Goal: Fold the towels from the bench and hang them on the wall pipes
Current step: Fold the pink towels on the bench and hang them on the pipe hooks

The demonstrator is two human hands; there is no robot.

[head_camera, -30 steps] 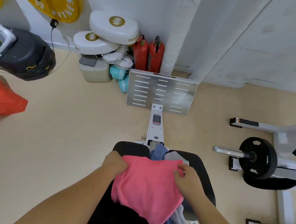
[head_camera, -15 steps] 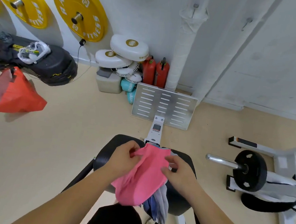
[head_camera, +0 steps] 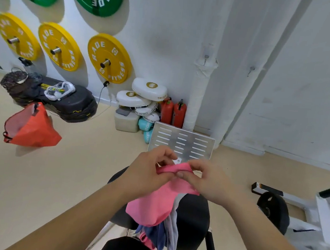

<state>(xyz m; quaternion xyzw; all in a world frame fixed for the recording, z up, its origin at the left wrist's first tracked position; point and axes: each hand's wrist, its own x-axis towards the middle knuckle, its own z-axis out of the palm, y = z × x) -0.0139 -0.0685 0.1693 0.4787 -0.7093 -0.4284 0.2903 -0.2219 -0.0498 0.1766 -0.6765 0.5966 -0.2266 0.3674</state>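
Pink towel [head_camera: 158,203] held up in front of a person standing at a black padded bench [head_camera: 193,219] in a gym room. Both hands meet at the towel's top edge, close together. The left hand [head_camera: 146,176] pinches the edge between thumb and curled fingers, and the right hand [head_camera: 209,182] pinches it just beside, thumb on top. The short stretch of edge between them runs left to right and is bunched into a narrow roll. From there the cloth hangs down and back toward the person, its long axis falling from the hands to the bench seat. Its lower end hangs over a small heap of other towels [head_camera: 166,235], blue, grey and pink, which trail off the bench's near edge. Two white wall pipes [head_camera: 200,88] stand upright against the wall ahead, beyond the hands and a little to the right, so the right hand is nearer to them. The fold looks unfinished. I judge the hands must part along the edge to square the cloth first.
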